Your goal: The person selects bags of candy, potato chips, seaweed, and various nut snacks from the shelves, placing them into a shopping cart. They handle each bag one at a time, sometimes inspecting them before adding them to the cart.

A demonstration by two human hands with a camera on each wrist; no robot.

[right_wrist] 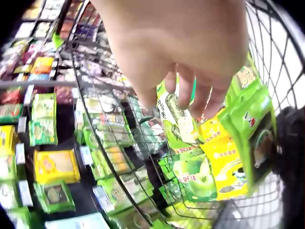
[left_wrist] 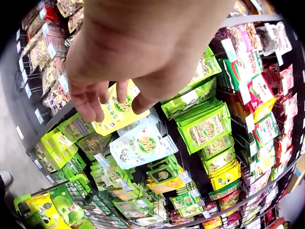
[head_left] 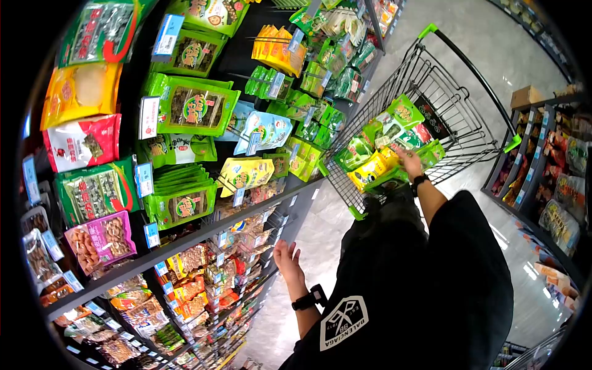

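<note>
My right hand [head_left: 409,163] is inside the wire cart [head_left: 481,161], over several snack bags. In the right wrist view its relaxed, bent fingers lie over a yellow bag [right_wrist: 228,164], beside a green bag with apples [right_wrist: 193,177] and another green bag [right_wrist: 248,117]; whether the fingertips touch them is unclear. My left hand [head_left: 290,264] hangs empty beside the shelf, fingers loosely bent. In the left wrist view the left hand [left_wrist: 128,62] appears in front of a hanging yellow pouch [left_wrist: 114,112], with a light blue pouch [left_wrist: 143,145] below.
Hooks on the left shelf hold green seaweed packs [head_left: 196,111] and, lower down, nut bags [head_left: 191,256]. A shelf rail [head_left: 148,259] runs between these levels. Another display [head_left: 524,160] stands right of the cart, and grey floor [head_left: 475,37] shows beyond it.
</note>
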